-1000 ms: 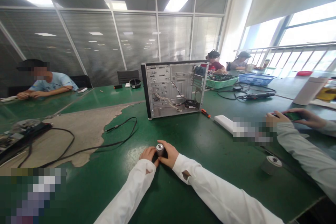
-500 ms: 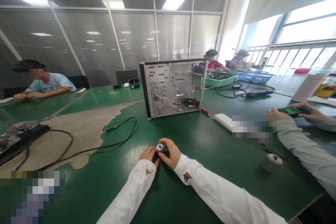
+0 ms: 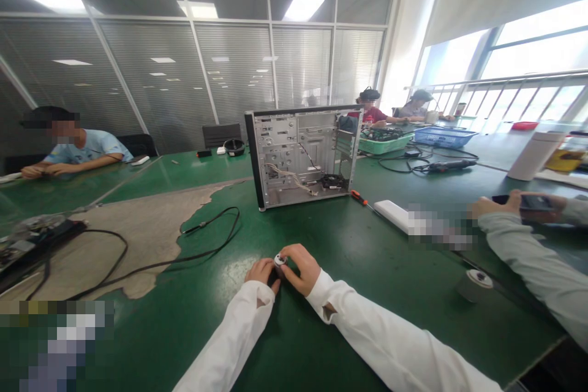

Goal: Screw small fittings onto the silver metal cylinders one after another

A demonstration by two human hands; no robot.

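Observation:
A small silver cylinder (image 3: 279, 261), which looks like a small motor, stands on the green table between my two hands. Curled round its left side is my left hand (image 3: 260, 272), with its fingers closed. My right hand (image 3: 301, 269) grips it from the right, its forefinger at the top edge and its thumb lower on the near side. Most of the cylinder's body is hidden by my fingers. Beyond my hands stands an open computer case (image 3: 305, 156) with wires and a black fan (image 3: 333, 180) inside.
An orange screwdriver (image 3: 359, 198) and a white power strip (image 3: 392, 216) lie to the right, near another cylinder (image 3: 476, 289). A person's hands (image 3: 493, 207) hold a phone there. A black cable (image 3: 202, 251) crosses the left side. Baskets (image 3: 444, 136) and co-workers are farther back.
My right fingers have shifted a little on the cylinder, whose top now leans slightly. The neighbouring person's phone has turned, its green screen now dark. My left hand stays in place.

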